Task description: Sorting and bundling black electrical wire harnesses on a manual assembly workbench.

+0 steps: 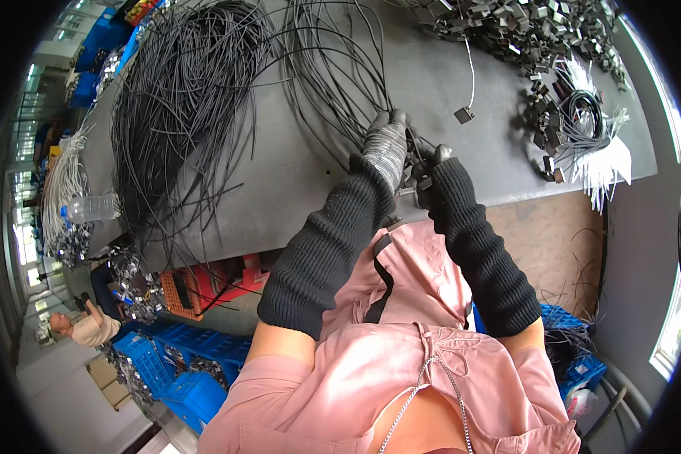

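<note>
Small black clips (415,175) sit bunched at frame centre between both gloved hands: left hand (386,144) fingers curled over them, right hand (440,163) fingers closed on them. Beyond, black cords (189,98) spread across the grey bench (446,83).

both hands met close together, forearms angled inward in dark knit sleeves — left hand (386,144) gloved grey, fingers curled; right hand (440,163) mostly hidden.
</note>
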Demonstrator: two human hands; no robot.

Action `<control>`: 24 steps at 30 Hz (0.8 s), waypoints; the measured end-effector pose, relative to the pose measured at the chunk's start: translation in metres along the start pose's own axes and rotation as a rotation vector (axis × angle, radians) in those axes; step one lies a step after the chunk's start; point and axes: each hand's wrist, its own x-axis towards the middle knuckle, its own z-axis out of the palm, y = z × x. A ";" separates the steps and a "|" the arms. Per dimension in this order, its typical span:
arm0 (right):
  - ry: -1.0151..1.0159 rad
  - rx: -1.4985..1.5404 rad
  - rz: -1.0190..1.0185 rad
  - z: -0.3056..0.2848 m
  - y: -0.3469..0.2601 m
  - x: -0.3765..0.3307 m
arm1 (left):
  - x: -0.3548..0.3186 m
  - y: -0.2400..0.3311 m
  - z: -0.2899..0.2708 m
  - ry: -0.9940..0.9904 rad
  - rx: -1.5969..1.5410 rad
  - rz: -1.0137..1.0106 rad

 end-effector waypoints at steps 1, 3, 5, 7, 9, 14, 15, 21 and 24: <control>0.005 0.057 0.030 -0.001 -0.001 0.002 | 0.001 -0.001 -0.001 0.013 0.023 0.012; 0.012 0.056 0.036 -0.004 -0.004 0.009 | 0.006 -0.004 -0.004 0.013 0.029 0.022; 0.007 -0.235 -0.101 -0.009 -0.007 0.023 | 0.012 -0.010 -0.010 -0.021 0.006 0.022; 0.023 -0.542 -0.210 -0.018 -0.011 0.035 | 0.019 -0.015 -0.026 -0.007 -0.103 0.033; -0.053 -0.710 -0.204 -0.033 -0.016 0.040 | 0.022 -0.020 -0.044 -0.086 -0.310 0.028; 0.381 -1.247 -0.430 -0.088 -0.027 0.049 | 0.018 -0.027 -0.077 -0.081 -0.533 0.013; 0.502 -1.702 -0.509 -0.104 -0.033 0.058 | 0.016 -0.027 -0.079 -0.092 -0.552 0.021; 0.299 -2.017 -0.548 -0.152 -0.025 0.130 | 0.007 -0.025 -0.077 -0.205 -0.682 0.013; 0.198 -1.229 -0.269 -0.143 -0.030 0.147 | 0.006 -0.023 -0.078 -0.237 -0.710 0.027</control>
